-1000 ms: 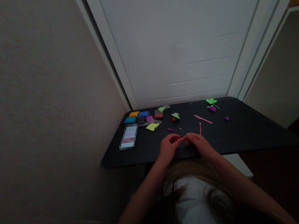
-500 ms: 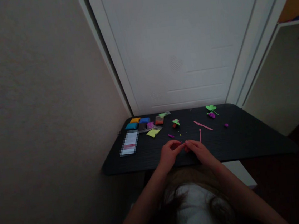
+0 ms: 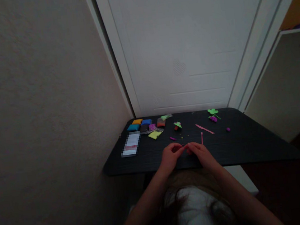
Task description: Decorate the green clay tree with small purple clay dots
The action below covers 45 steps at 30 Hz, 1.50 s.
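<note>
My left hand (image 3: 172, 155) and my right hand (image 3: 199, 152) meet fingertip to fingertip over the front of the dark table (image 3: 251, 148). Both are closed in a pinch. A tiny dark bit shows at the left fingertips, too small to name. Just beyond the fingers lie a purple strip of clay (image 3: 173, 138) and several yellow crumbs (image 3: 181, 137). Further back stands a small clay figure with a green cap (image 3: 177, 125) and a reddish base. Beside my right hand is a thin pink stick tool (image 3: 202, 138), its lower end near the fingers.
Coloured clay packets, among them a teal one (image 3: 133, 127) and a yellow one (image 3: 155, 134), lie at the back left. A blurred white sheet or screen (image 3: 131, 144) is in front. Rightward are a pink knife (image 3: 205, 129), purple clay (image 3: 213, 119), a green flower shape (image 3: 213, 111) and a purple ball (image 3: 228, 129).
The view has tilted slightly, so the table sits a little lower in the picture. Both hands keep their fingertips together, with only a slight shift of the fingers.
</note>
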Tool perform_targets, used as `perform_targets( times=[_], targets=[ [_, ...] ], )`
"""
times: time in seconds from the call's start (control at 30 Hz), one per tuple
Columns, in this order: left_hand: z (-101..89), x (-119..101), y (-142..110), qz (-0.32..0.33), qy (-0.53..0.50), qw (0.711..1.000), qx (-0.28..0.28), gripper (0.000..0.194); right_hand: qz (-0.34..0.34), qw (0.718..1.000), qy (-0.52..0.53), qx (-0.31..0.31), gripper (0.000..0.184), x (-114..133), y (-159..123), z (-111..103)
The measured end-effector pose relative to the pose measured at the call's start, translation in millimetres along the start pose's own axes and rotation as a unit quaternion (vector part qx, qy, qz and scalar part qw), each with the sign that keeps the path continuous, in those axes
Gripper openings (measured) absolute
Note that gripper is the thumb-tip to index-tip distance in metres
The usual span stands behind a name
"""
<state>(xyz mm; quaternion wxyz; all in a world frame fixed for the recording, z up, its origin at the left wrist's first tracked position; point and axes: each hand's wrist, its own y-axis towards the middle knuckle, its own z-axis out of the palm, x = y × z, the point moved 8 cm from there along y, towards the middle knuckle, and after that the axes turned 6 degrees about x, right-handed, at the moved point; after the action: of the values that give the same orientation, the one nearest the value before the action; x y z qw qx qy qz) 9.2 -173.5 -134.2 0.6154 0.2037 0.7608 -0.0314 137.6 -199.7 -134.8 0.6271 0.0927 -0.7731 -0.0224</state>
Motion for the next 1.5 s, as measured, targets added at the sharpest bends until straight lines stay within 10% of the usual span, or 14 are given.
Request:
perform_targets(
  times=[1.5],
  targets=[
    [1.2, -7.5, -2.3, -0.024, 0.020, 0.999, 0.012, 0.032, 0.011, 0.999, -0.019, 0.044, 0.036, 6.1, 1.4, 8.4]
  ],
)
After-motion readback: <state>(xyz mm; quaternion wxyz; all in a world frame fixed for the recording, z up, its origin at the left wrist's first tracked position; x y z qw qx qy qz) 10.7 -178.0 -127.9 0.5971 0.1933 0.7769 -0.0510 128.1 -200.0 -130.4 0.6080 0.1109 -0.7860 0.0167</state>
